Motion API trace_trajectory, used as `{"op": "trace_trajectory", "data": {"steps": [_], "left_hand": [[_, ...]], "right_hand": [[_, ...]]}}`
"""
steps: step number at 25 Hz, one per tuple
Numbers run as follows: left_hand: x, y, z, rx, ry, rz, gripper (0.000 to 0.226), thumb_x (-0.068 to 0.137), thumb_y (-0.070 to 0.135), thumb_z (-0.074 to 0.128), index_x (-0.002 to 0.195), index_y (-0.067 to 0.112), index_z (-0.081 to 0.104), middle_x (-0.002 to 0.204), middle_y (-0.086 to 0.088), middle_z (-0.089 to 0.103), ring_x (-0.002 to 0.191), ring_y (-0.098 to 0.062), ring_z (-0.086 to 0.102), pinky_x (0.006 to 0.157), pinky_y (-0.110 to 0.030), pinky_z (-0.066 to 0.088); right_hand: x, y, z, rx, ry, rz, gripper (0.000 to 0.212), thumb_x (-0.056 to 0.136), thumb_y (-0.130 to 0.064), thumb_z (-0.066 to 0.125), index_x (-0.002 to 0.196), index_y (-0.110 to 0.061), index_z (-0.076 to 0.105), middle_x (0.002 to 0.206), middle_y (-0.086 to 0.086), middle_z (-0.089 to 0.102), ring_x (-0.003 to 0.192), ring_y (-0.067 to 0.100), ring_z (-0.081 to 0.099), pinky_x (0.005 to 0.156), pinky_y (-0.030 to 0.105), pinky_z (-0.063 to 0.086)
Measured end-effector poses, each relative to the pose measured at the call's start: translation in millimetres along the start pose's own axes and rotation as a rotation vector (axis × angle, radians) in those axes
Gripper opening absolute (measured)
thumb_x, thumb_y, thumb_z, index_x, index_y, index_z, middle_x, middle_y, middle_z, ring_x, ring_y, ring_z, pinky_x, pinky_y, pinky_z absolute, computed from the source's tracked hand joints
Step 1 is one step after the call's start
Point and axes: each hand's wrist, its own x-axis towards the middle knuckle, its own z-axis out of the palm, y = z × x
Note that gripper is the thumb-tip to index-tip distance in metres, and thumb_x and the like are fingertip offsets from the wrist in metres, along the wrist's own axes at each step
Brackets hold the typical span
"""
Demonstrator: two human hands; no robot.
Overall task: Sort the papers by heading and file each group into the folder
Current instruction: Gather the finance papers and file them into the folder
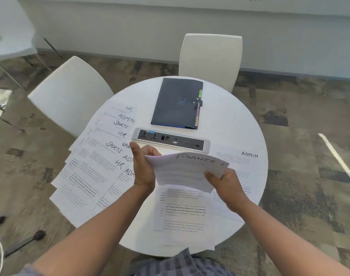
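Both hands hold a sheet headed FINANCE (187, 169) above the round white table (230, 124). My left hand (143, 168) pinches its left edge and my right hand (226, 183) grips its lower right corner. Under it lie a few printed sheets (185, 212) near the table's front edge. Several overlapping papers headed HR, ADMIN and SPORTS (96, 156) fan across the table's left side and overhang its edge. A sheet headed ADMIN (242, 162) lies at the right. The dark folder (177, 103) lies closed at the back of the table.
A grey socket panel (171, 139) is set into the table's middle, between the folder and my hands. Two white chairs (70, 94) (210, 58) stand behind the table at left and back. Patterned carpet surrounds it.
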Motion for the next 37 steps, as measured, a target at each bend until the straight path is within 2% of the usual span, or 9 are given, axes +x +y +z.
{"op": "trace_trajectory", "data": {"steps": [3, 12, 17, 20, 22, 25, 27, 31, 37], "left_hand": [[3.8, -2.4, 0.0, -0.018, 0.038, -0.047, 0.082, 0.102, 0.068, 0.009, 0.064, 0.009, 0.051, 0.067, -0.006, 0.055, 0.059, -0.010, 0.051, 0.064, -0.026, 0.039], [-1.9, -2.7, 0.0, 0.018, 0.014, -0.142, 0.074, 0.103, 0.066, 0.006, 0.064, 0.015, 0.042, 0.059, 0.005, 0.044, 0.049, -0.004, 0.043, 0.049, -0.016, 0.036], [0.3, -11.5, -3.1, 0.020, -0.008, -0.129, 0.080, 0.099, 0.073, 0.002, 0.069, 0.014, 0.047, 0.064, 0.003, 0.049, 0.055, -0.009, 0.043, 0.063, -0.029, 0.033], [7.3, -6.4, -6.8, -0.034, -0.152, -0.073, 0.089, 0.086, 0.081, 0.003, 0.083, 0.011, 0.059, 0.072, -0.012, 0.061, 0.063, -0.016, 0.052, 0.066, -0.029, 0.041], [9.8, -3.1, -9.8, 0.028, -0.282, -0.063, 0.083, 0.089, 0.081, 0.025, 0.100, 0.008, 0.063, 0.090, -0.028, 0.069, 0.077, -0.023, 0.063, 0.072, -0.032, 0.050], [9.8, -2.4, -12.4, 0.063, -0.461, -0.178, 0.035, 0.101, 0.029, 0.061, 0.126, 0.005, 0.057, 0.117, -0.017, 0.074, 0.101, -0.033, 0.073, 0.080, -0.040, 0.061], [9.5, -4.9, -11.3, 0.035, -0.521, -0.295, 0.034, 0.100, 0.005, 0.061, 0.134, 0.002, 0.056, 0.126, -0.018, 0.071, 0.114, -0.039, 0.069, 0.089, -0.045, 0.061], [19.9, -6.8, -9.9, -0.073, -0.300, -0.399, 0.034, 0.101, 0.001, 0.057, 0.135, 0.002, 0.059, 0.130, -0.021, 0.068, 0.114, -0.038, 0.069, 0.086, -0.044, 0.063], [30.5, -7.2, -0.7, -0.462, -0.068, -0.432, 0.042, 0.099, -0.003, 0.058, 0.137, 0.014, 0.056, 0.125, -0.010, 0.073, 0.115, -0.030, 0.070, 0.097, -0.055, 0.056]], "right_hand": [[1.8, 0.6, -0.1, -0.016, -0.029, 0.000, 0.027, 0.096, -0.004, 0.066, 0.100, -0.030, 0.075, 0.097, -0.007, 0.079, 0.090, 0.009, 0.073, 0.080, 0.025, 0.058], [10.3, 9.7, 4.0, -0.013, -0.057, 0.048, 0.028, 0.097, -0.009, 0.067, 0.104, -0.035, 0.072, 0.108, -0.004, 0.077, 0.104, 0.021, 0.071, 0.092, 0.042, 0.058], [18.6, 10.4, 1.0, -0.008, -0.031, 0.115, 0.019, 0.097, -0.012, 0.068, 0.103, -0.029, 0.074, 0.104, -0.003, 0.079, 0.102, 0.026, 0.073, 0.088, 0.042, 0.060], [30.0, -6.9, -14.3, 0.096, -0.018, 0.098, 0.015, 0.099, -0.010, 0.065, 0.108, -0.019, 0.074, 0.102, 0.002, 0.080, 0.095, 0.026, 0.077, 0.078, 0.040, 0.062], [35.3, -19.0, -24.6, 0.171, -0.053, 0.096, 0.018, 0.099, -0.008, 0.064, 0.114, -0.014, 0.072, 0.105, 0.006, 0.080, 0.096, 0.028, 0.077, 0.076, 0.038, 0.062], [41.0, -29.5, -30.3, 0.249, -0.087, 0.100, 0.024, 0.097, -0.004, 0.064, 0.121, -0.009, 0.069, 0.112, 0.009, 0.078, 0.102, 0.029, 0.075, 0.083, 0.041, 0.061], [43.4, -36.3, -31.9, 0.269, -0.106, 0.097, 0.026, 0.096, -0.004, 0.066, 0.122, -0.008, 0.068, 0.115, 0.010, 0.077, 0.104, 0.029, 0.075, 0.087, 0.044, 0.059], [41.3, -35.9, -43.6, 0.190, -0.219, 0.208, 0.023, 0.095, -0.012, 0.068, 0.118, -0.010, 0.070, 0.111, 0.010, 0.078, 0.093, 0.025, 0.076, 0.080, 0.042, 0.059], [11.4, -7.1, -14.1, 0.652, -0.304, 0.331, 0.032, 0.086, -0.007, 0.071, 0.118, -0.012, 0.069, 0.114, 0.012, 0.075, 0.091, 0.022, 0.073, 0.078, 0.034, 0.059]]}}
